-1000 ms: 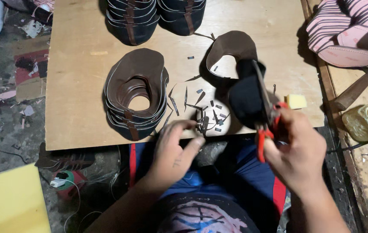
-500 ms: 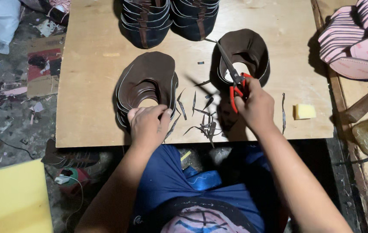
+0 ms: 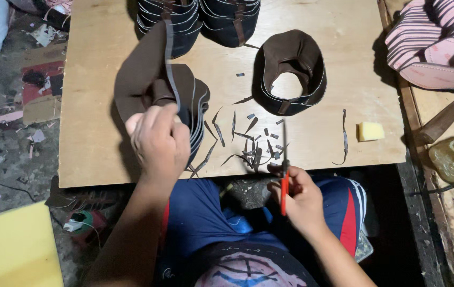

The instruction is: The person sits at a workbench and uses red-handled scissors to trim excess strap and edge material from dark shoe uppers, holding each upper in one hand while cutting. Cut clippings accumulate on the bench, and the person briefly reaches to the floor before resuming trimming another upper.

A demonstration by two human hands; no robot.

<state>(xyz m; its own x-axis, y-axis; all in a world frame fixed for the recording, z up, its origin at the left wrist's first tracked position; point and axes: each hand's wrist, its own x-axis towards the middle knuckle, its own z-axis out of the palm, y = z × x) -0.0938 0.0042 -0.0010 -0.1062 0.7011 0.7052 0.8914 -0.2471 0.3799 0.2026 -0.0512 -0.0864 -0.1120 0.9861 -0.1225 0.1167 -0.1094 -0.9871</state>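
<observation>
head | left hand (image 3: 159,139) grips brown leather piece (image 3: 144,74) | right hand (image 3: 301,196) clasps scissors (image 3: 284,178), blades edge-on

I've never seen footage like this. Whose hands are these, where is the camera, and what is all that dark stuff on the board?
There is no machine here: a person wears a camera on the head, so you look down over their lap at their own two bare hands. The left hand lifts a brown leather shoe piece off a stack of similar pieces. The right hand holds scissors with red handles, blades pointing up toward the board. The wooden board serves as the worktable. On it lie a second pile of brown curved pieces, darker stacks at the far edge, thin trimmed scraps and a small yellow block. Pink soles are piled to the right.
</observation>
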